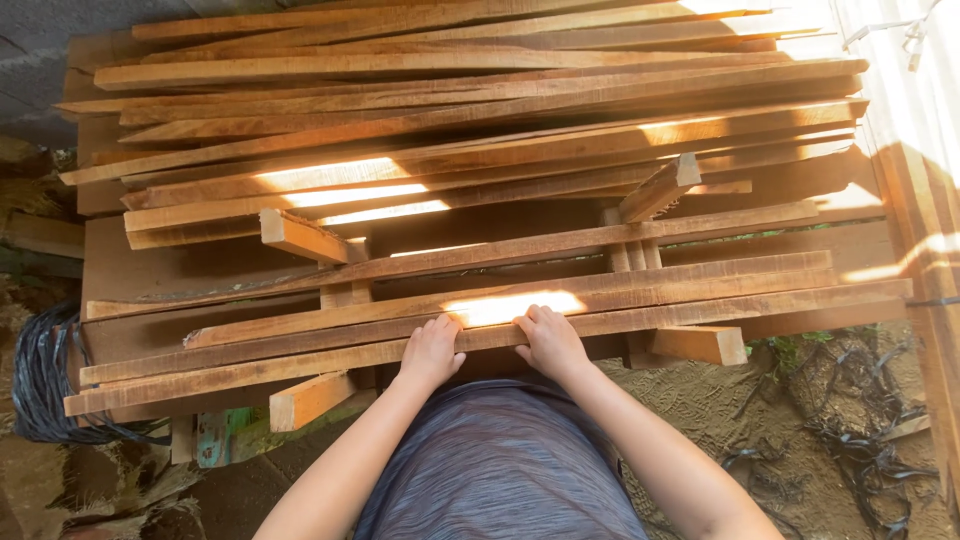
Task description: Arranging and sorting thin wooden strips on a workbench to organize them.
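A big stack of long reddish-brown wooden planks [480, 170] lies crosswise in front of me, resting on short wooden cross blocks [310, 398]. My left hand [432, 350] and my right hand [548, 340] both grip the nearest plank [250, 370] at its middle, fingers curled over its top edge, thumbs below. The hands are about a hand's width apart. A bright patch of sunlight falls on the plank [700, 285] just behind, between my fingers. My grey shirt fills the bottom centre.
A coil of black cord or hose [40, 385] lies at the left on the ground. Sandy dirt with black scraps [850, 440] lies at the lower right. A pale wall or sheet [920, 90] stands at the right edge.
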